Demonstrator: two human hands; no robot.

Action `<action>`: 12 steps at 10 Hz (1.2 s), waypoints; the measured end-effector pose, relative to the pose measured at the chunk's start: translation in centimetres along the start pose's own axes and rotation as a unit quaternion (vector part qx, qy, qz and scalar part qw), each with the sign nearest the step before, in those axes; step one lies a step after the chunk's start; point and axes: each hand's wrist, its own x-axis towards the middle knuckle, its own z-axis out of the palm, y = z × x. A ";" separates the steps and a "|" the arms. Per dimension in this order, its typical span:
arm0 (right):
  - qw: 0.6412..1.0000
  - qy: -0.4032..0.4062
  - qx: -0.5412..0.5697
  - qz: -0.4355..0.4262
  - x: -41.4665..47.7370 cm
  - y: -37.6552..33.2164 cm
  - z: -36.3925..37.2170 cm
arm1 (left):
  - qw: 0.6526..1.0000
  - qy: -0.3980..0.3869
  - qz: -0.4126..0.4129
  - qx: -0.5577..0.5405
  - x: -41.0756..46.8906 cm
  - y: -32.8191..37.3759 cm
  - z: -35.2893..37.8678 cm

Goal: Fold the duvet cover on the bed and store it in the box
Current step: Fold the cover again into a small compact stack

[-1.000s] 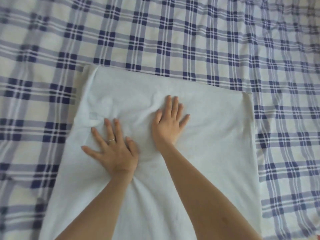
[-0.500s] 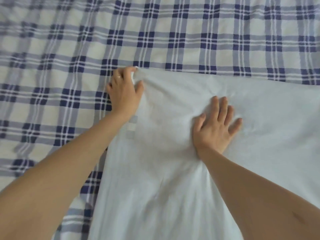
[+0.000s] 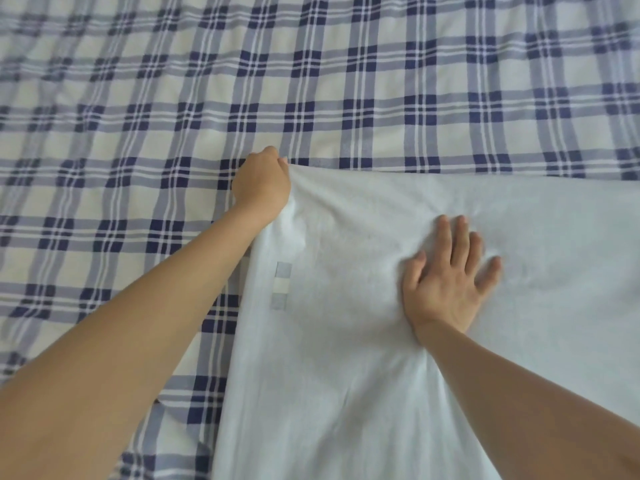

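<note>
The white duvet cover point(image 3: 381, 393) lies on the bed point(image 3: 138, 98) toward five o'clock. The left hand point(image 3: 261, 187) keeps a closed grip on its ten-o'clock corner, while the right hand point(image 3: 446, 285) presses flat with its fingers spread. It seems best to tug that corner taut against the flat palm.

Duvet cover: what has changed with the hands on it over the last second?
The left hand lifted off its flat press on the middle of the white duvet cover, reached out to the cover's far left corner and now grips it with curled fingers. The right hand stayed flat, pressing the cloth near the middle. The cover still lies on the plaid sheet.
</note>
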 end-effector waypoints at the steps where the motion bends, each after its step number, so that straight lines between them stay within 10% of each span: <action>1: 1.000 -0.001 -0.004 -0.002 -0.1 -0.2 -0.1 | 0.998 -0.056 -0.029 -0.010 0.6 0.0 -1.0; 4: 1.000 0.005 -0.011 0.001 0.1 -0.4 -0.1 | 0.881 -0.190 -0.212 -0.378 1.4 -0.5 -2.8; 5: 1.000 0.009 -0.012 0.001 0.2 0.0 0.0 | 0.889 -0.269 -0.159 -0.336 1.9 -0.7 -3.0; 7: 1.000 0.024 -0.009 0.000 0.1 -0.5 0.1 | 0.981 -0.180 0.036 -0.058 2.3 -0.7 -2.7; 9: 1.000 0.027 -0.011 0.001 0.0 -0.3 0.3 | 0.973 -0.223 -0.004 0.054 2.9 0.6 -2.1; 12: 0.999 0.031 -0.006 0.002 0.1 -0.3 0.3 | 0.964 -0.237 -0.103 -0.063 3.6 0.4 -3.2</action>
